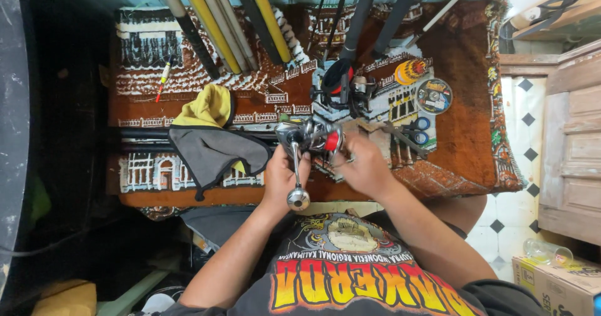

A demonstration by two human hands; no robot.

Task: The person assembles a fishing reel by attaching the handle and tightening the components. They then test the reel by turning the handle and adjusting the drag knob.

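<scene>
Overhead view of two bare hands at a fishing reel (311, 137). Left hand (280, 177) closed around the reel's underside, its silver crank handle (297, 177) hanging down past the fingers to a round knob; right hand (365, 164) just beside the reel's red-trimmed spool end, fingertips pinched together on a small part there (too small to identify); the reel is held just above a brown patterned rug (463, 134) that covers the surface. Left of the left hand: a grey and yellow cloth bag (213, 144) lying over dark rod sections (141, 139). Beyond the hands: a second black reel (341, 87), a yellow line spool (411, 72), a round flat tin (434, 95). Right of the right hand: blue-handled scissors (414, 131). Farther off, a bundle of yellow and black rods (219, 25).
</scene>
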